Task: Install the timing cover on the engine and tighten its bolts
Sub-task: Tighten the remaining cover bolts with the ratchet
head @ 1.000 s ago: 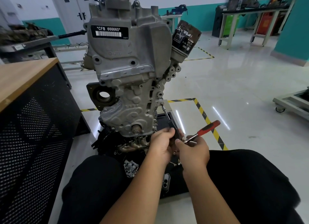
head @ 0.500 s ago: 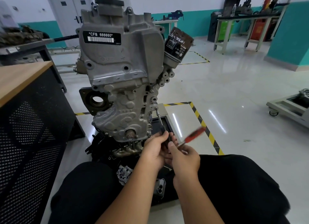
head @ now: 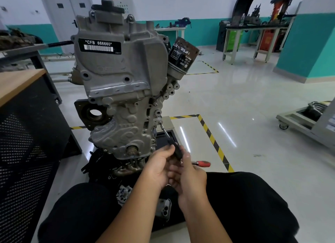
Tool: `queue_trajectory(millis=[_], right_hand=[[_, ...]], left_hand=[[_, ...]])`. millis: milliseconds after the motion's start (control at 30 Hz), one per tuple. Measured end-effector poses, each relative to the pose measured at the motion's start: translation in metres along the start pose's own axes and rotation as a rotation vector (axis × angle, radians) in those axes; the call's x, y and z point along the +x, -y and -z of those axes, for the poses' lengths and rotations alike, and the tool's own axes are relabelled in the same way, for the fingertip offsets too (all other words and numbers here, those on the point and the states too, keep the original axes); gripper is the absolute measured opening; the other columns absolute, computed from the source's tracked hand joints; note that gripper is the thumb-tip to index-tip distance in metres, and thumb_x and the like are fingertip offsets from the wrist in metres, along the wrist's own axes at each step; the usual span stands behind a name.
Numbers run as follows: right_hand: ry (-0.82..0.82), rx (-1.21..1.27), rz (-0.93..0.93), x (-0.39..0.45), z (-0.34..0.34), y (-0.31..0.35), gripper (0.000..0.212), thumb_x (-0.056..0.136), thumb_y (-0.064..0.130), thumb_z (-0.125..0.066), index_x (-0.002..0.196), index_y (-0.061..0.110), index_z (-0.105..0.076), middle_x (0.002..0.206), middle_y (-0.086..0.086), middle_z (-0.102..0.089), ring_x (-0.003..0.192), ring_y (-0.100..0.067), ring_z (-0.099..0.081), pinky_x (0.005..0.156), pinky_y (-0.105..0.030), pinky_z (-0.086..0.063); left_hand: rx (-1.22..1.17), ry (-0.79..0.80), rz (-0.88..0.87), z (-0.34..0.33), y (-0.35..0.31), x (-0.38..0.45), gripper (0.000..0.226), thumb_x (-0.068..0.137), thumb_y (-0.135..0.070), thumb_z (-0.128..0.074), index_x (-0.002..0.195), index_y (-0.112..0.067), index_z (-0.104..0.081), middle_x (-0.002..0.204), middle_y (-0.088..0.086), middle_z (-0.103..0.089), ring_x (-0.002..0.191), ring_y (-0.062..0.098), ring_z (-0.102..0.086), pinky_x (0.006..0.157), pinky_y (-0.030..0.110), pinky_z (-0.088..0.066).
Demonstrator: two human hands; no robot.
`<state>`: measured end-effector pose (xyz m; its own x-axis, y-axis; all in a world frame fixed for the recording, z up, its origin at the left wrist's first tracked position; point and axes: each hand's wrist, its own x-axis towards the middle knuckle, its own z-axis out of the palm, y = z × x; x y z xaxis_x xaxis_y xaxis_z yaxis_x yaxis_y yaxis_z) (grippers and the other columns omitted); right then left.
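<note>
Engine [head: 123,83] stands upright at center frame, timing cover [head: 125,126] already seated on its front face, lower half, crank stub poking out at the bottom. Both hands sit close together at about 5 o'clock from the cover, just below and right of its lower edge, not touching it. Left hand [head: 159,167] has fingers curled around the dark extension bar [head: 172,144], which runs up toward 11 o'clock to a bolt [head: 160,122] on the cover's right edge. Right hand [head: 192,177] grips the ratchet [head: 203,163] at the bar's lower end; its red handle sticks out toward 3 o'clock past the fingers. Hands are touching or nearly so, cannot tell exactly. Oil filter [head: 183,52] hangs off the engine at 2 o'clock. Phone [head: 164,209] lies on the black mat between the person's knees, at 6 o'clock from the hands, with a small metal part [head: 123,193] at 7 o'clock. Wooden-top bench [head: 18,83] at 9 o'clock of the engine. Yellow-black floor tape [head: 213,143] at 3 o'clock of the cover.
</note>
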<state>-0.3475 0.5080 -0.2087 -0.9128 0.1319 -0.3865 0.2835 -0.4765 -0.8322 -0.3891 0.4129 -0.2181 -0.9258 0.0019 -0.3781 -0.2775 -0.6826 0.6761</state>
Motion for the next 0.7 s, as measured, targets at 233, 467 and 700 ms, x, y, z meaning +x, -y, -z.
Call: queue_trajectory(millis=[233, 467, 700], right_hand=[[-0.069, -0.425, 0.269, 0.009, 0.007, -0.008, 0.020, 0.075, 0.021, -0.089, 0.087, 0.025, -0.073, 0.075, 0.004, -0.076, 0.069, -0.012, -0.075, 0.073, -0.042, -0.064], [-0.060, -0.199, 0.005, 0.001, 0.001, -0.001, 0.037, 0.097, 0.040, -0.067, 0.079, 0.009, -0.075, 0.070, -0.011, -0.076, 0.051, -0.018, -0.063, 0.051, -0.031, -0.051], [-0.086, -0.421, 0.234, -0.001, 0.004, 0.004, 0.019, 0.078, 0.024, -0.088, 0.087, 0.021, -0.072, 0.078, -0.001, -0.076, 0.068, -0.012, -0.074, 0.069, -0.041, -0.064]], left_hand=[[0.105, -0.059, -0.103, 0.002, 0.006, 0.000, 0.020, 0.093, -0.013, -0.066, 0.109, -0.004, -0.073, 0.095, 0.018, -0.074, 0.076, 0.030, -0.074, 0.076, 0.043, -0.057], [0.119, -0.029, -0.048, 0.002, 0.008, 0.002, 0.014, 0.090, -0.021, -0.070, 0.079, -0.019, -0.078, 0.085, 0.011, -0.073, 0.058, 0.025, -0.067, 0.044, 0.027, -0.049], [0.034, -0.007, -0.103, -0.003, 0.006, 0.004, 0.024, 0.101, -0.006, -0.053, 0.097, 0.004, -0.075, 0.100, 0.023, -0.072, 0.084, 0.032, -0.072, 0.093, 0.049, -0.056]])
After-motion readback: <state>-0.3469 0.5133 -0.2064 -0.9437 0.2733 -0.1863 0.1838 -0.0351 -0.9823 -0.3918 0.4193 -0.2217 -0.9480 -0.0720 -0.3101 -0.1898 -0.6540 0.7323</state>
